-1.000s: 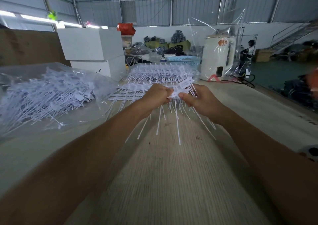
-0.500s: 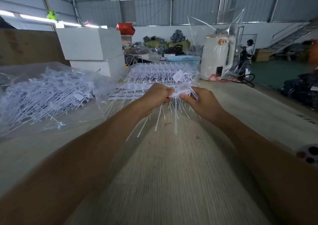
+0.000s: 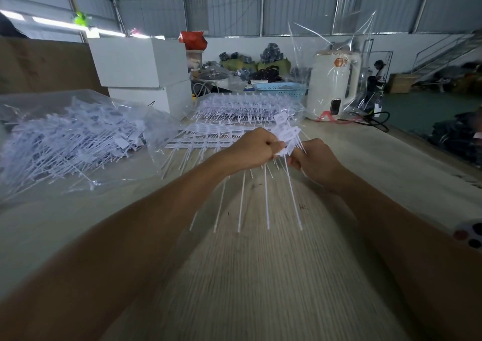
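White plastic tag ties (image 3: 286, 135) are sitting bunched between the two hands, lifted above the desk (image 3: 260, 275). Their flat tags are sticking up past the knuckles and their thin tails are fanning down toward the person. The left hand (image 3: 251, 149) is clenching in a fist around the heads of the bundle. The right hand (image 3: 317, 161) is curling round the strands just beside it, its fingers pinching them, and the two hands are almost touching.

The tails are splaying unevenly, some hanging lower than others, so the bundle is looking only loosely gathered. Any slackening of either grip is likely to let the outer strands slide out and drop onto the desk under the hands. A hard tug or twist between two hands working this close together is risking a snapped tail or a torn tag, and the crossing tails are liable to snag on one another.

Joined strips of ties (image 3: 208, 134) are lying just beyond the hands, and a clear bag of loose ties (image 3: 73, 137) is lying well to the left of the left hand. Dropped pieces are likely to end up mixing with either pile.
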Demonstrator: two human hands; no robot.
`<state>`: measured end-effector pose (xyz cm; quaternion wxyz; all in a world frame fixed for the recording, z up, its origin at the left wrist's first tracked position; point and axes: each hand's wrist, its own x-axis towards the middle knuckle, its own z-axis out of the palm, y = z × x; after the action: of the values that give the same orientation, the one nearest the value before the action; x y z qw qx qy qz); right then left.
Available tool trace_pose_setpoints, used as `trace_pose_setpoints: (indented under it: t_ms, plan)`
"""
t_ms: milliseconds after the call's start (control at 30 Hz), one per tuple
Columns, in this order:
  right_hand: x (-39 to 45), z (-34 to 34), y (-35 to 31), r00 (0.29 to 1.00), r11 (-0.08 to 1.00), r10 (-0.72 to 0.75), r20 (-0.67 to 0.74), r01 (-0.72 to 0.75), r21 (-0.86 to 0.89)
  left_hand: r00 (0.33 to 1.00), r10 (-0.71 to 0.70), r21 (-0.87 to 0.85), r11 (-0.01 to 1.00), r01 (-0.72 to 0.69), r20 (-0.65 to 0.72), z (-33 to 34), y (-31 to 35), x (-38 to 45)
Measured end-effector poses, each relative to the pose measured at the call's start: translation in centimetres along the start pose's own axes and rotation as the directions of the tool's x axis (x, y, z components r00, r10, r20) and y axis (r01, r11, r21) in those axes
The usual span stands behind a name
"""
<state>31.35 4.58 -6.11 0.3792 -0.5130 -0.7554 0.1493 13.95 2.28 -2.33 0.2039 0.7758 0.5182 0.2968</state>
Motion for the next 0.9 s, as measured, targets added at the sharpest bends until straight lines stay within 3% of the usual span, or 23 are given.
trace_pose_setpoints:
  t_ms: [67,200,233,367,467,700,900]
  plan:
    - [0.1,0.5,-0.6,0.999,0.996,0.043,-0.033,-0.041,0.074,1.0,0.014,-0.032,0.999,-0.014,0.004,-0.6,0.0,0.0]
    - [1.0,-0.8,0.3,0.926,0.893,0.311,-0.214,-0.208,0.4,0.967,0.077,-0.041,0.997,-0.069,0.244,-2.1,-0.2,-1.1]
    - [0.8,-1.7,0.9,0.915,0.861,0.343,-0.214,-0.215,0.46,0.965,0.086,-0.042,0.996,-0.078,0.248,-2.2,-0.3,-1.2]
    - [0.0,-3.3,1.6,0.937,0.839,0.327,-0.121,-0.229,0.494,0.988,0.104,-0.077,0.992,-0.095,0.115,-2.4,-0.9,-0.3]
    - [0.3,-2.9,-0.4,0.96,0.757,0.274,-0.05,-0.183,0.628,0.985,0.11,-0.069,0.992,-0.101,0.134,-2.2,-1.5,-0.1]
    - [1.6,-2.3,-5.0,0.938,0.719,0.173,-0.301,0.089,0.689,0.986,0.12,-0.107,0.988,-0.108,0.119,-2.2,-1.7,-0.2]
    - [0.9,-1.9,-4.5,0.894,0.751,0.291,-0.34,0.007,0.66,0.988,0.089,-0.093,0.993,-0.077,0.13,-2.0,-1.8,-0.3]
